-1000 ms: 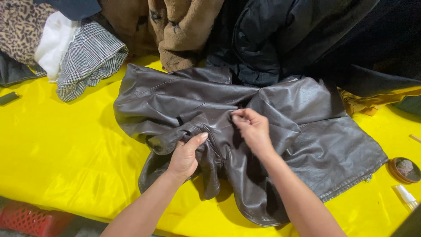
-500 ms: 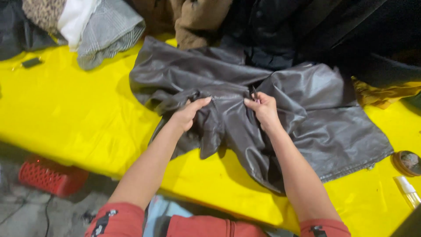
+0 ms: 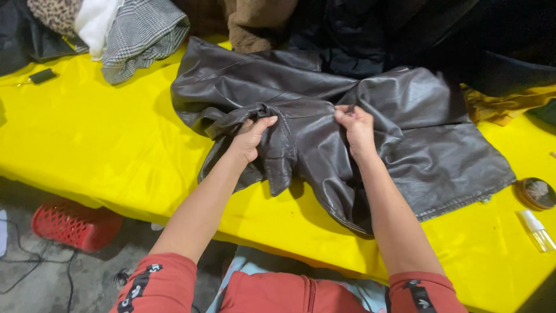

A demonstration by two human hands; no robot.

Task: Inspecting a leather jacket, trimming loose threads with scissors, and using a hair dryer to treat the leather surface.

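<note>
Dark leather jacket (image 3: 324,122) lies spread on the yellow table (image 3: 87,150), its lower folds bunched toward the near edge. Left hand (image 3: 253,138) is closed on a bunched fold near the jacket's middle. Right hand (image 3: 356,124) pinches a fold just beside it, fingers together on the leather.

Risks, as a judgement:
- Both grips sit on loose folds, not a seam. Smooth leather could slide out of a pinch, and the fold would drop back.
- One lobe of the jacket already reaches the table's near edge. A pull toward the person could carry more weight over it, and the garment could slip to the floor.
- Small round tin (image 3: 536,193) and clear spray bottle (image 3: 536,230) sit near the jacket's right hem. Dragging that side could knock them.
- Pile of other clothes (image 3: 139,35) touches the far edge; lifting may snag it.
</note>
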